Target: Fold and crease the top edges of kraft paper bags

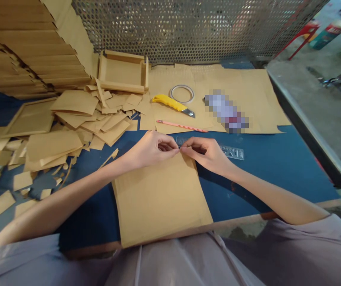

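Observation:
A sheet of brown card (164, 202) lies on the blue table in front of my body. Above its far edge, my left hand (158, 147) and my right hand (204, 153) meet fingertip to fingertip, each closed in a pinch. Whatever sits between the fingertips is too small or hidden to name. Behind my right hand lies a clear plastic ruler (236, 153), partly covered by the hand. Just beyond the hands are a pink pencil (181, 126), a yellow utility knife (170, 103) with its blade end to the right, and a roll of tape (182, 93).
Card scraps (99, 123) spread over the left side, with a shallow card tray (123, 71) behind them. Tall stacks of brown card (30, 43) rise at the far left. Brown sheets (256, 99) cover the back right, below a perforated metal panel (188, 31). A pixelated object (227, 111) lies there.

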Action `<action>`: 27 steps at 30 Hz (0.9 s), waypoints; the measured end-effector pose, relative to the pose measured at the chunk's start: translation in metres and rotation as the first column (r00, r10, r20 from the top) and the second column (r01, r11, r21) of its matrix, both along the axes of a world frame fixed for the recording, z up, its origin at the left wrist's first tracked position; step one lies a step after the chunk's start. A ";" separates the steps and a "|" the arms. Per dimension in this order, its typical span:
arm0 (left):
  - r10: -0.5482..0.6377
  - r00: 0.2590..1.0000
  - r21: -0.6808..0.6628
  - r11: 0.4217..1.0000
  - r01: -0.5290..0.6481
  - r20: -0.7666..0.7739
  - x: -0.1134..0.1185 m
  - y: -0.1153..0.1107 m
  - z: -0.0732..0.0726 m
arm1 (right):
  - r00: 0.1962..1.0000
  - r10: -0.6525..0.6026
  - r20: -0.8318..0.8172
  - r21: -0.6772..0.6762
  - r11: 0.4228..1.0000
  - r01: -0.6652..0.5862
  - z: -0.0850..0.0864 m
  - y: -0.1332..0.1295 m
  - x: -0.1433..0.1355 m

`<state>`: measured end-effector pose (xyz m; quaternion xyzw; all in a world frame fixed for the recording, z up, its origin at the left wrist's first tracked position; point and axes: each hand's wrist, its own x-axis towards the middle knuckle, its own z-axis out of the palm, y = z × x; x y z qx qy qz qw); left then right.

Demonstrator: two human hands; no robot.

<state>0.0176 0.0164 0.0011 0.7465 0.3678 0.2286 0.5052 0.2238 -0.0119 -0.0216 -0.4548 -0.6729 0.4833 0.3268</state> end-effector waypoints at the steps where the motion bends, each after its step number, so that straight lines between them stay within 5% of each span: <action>1: -0.001 1.000 -0.006 1.000 0.001 -0.004 0.000 0.000 0.000 | 1.000 0.006 0.016 0.025 1.000 -0.007 -0.001 0.000 0.000; 5: -0.002 1.000 -0.053 0.999 0.001 -0.013 0.001 -0.001 0.001 | 0.999 0.008 0.050 0.090 0.996 -0.012 -0.001 -0.001 0.000; 10: 0.001 1.000 -0.092 0.996 -0.002 -0.012 -0.001 -0.001 0.004 | 1.000 0.003 0.024 0.013 1.000 -0.003 0.005 0.000 0.002; 27: -0.028 0.999 -0.025 0.999 0.027 -0.028 -0.006 0.004 0.002 | 0.996 -0.047 0.074 0.051 0.998 0.043 0.006 0.003 0.005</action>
